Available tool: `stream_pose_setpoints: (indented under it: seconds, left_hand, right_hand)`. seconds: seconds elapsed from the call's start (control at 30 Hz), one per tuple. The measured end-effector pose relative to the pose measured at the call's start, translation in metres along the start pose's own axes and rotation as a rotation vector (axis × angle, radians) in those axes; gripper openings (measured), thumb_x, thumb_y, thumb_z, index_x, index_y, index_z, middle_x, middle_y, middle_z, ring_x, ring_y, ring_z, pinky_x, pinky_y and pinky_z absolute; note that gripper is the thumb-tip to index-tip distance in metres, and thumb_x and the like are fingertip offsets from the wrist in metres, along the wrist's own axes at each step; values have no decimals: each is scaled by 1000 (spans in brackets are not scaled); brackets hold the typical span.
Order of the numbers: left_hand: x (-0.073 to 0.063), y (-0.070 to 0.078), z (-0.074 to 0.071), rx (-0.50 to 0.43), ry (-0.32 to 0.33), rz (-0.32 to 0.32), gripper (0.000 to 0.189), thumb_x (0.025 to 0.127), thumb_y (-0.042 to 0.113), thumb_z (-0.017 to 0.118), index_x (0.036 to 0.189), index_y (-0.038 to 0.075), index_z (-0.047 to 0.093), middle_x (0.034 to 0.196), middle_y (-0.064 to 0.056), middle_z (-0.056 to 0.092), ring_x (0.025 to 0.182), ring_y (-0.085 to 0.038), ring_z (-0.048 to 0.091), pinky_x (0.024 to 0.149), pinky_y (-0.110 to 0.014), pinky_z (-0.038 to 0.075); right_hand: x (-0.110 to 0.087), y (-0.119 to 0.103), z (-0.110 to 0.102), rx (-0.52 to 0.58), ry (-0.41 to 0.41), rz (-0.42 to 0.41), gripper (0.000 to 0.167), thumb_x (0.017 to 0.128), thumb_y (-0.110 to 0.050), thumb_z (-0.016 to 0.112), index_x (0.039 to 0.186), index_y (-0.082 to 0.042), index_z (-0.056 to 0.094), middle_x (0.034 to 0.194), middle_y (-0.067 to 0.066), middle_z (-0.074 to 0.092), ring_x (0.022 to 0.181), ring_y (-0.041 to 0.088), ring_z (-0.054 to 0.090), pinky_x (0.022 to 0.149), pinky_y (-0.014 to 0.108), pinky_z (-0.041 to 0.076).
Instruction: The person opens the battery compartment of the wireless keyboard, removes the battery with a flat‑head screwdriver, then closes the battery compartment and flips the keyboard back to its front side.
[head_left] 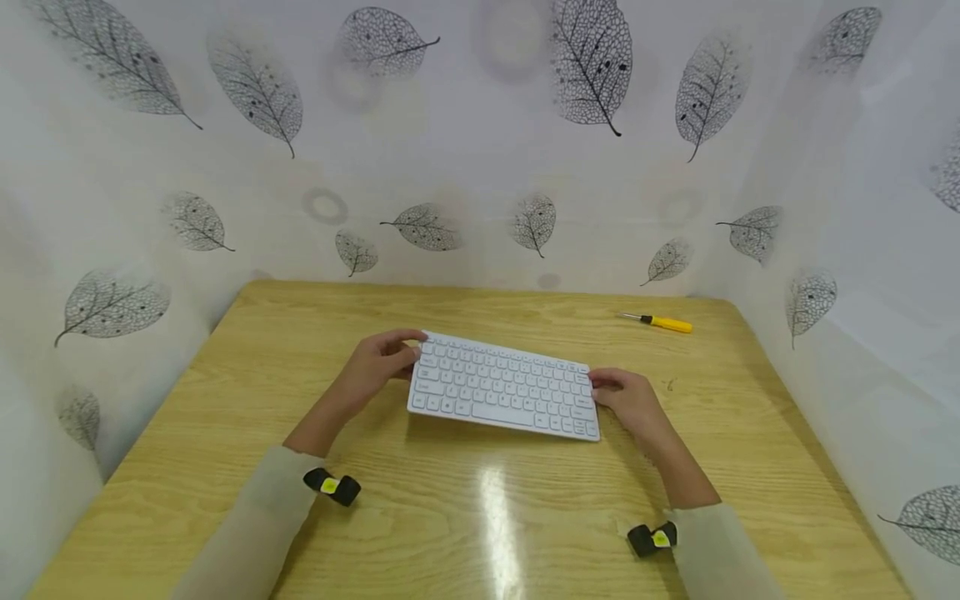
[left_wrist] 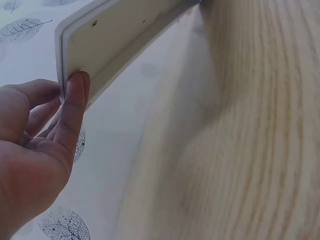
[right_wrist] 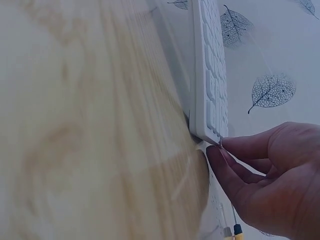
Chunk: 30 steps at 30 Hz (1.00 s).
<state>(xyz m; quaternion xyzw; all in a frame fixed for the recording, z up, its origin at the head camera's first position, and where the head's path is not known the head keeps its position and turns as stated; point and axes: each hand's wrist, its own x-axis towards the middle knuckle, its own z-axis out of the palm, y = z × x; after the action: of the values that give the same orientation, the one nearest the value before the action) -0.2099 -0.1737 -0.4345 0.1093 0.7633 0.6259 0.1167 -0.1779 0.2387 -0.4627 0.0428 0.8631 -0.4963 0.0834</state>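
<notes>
A white compact keyboard (head_left: pixel 502 387) is held between both hands over the wooden table, its left end higher than its right. My left hand (head_left: pixel 378 360) pinches the left end, thumb on one face and fingers behind. In the left wrist view the plain underside of the keyboard (left_wrist: pixel 107 42) shows, with fingertips (left_wrist: pixel 77 90) against it. At the other end my right hand (head_left: pixel 626 400) pinches the right edge. The right wrist view shows the keyboard (right_wrist: pixel 212 95) edge-on, close over the tabletop, with the right hand's thumb and fingers at its corner.
A screwdriver (head_left: pixel 670 323) with a yellow handle lies at the back right of the wooden table (head_left: pixel 420 517). White curtains (head_left: pixel 465 167) with a leaf print hang behind the table and along both sides. Black wrist cameras sit on both sleeves.
</notes>
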Motion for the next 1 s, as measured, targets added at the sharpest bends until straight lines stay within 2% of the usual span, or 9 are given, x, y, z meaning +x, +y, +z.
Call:
stream_pose_setpoints:
  seconds: [0.13,0.3,0.43,0.6,0.8,1.0]
  left_hand:
    - [1,7,2,6,1,-7,34,103,18,58,135,8,60,111,-18,64,96,-25,69,84,-33,60]
    - [3,15,4,-7,-1,-8,35,102,19,58,136,8,60,112,-19,64,96,-25,70,85,-34,60]
    - [6,21,5,-16,-11,8,35,102,18,59,135,6,60,116,-20,65,97,-25,71,85,-35,60]
    - [9,29,5,-6,-24,2,35,101,17,59,134,4,61,124,-21,66,99,-24,72,84,-34,60]
    - [11,38,6,5,-41,-1,34,101,17,59,133,4,62,125,-19,67,100,-25,73,87,-34,59]
    - [14,54,10,3,-22,-10,34,101,18,60,132,7,64,120,-16,67,104,-26,72,90,-33,58]
  right_hand:
    - [-1,-1,-1,12,-8,-5,33,100,-4,57,133,-1,62,131,18,63,119,28,59,98,33,51]
    - [-2,-2,-4,3,-16,-7,34,101,-8,59,134,-2,62,131,17,63,120,28,58,101,38,50]
    - [-3,-4,-7,-9,-11,-9,34,101,-14,59,134,-5,62,129,14,65,119,27,57,103,41,47]
    - [-6,-10,-9,0,-14,-14,35,102,-18,59,135,-6,61,131,14,64,122,27,56,100,39,49]
    - [-12,-25,-2,11,0,-35,37,100,-19,61,135,-7,62,131,13,64,120,27,58,97,36,51]
    - [-17,-53,18,76,-1,-74,34,98,-19,65,131,-10,66,128,10,66,115,23,60,96,31,50]
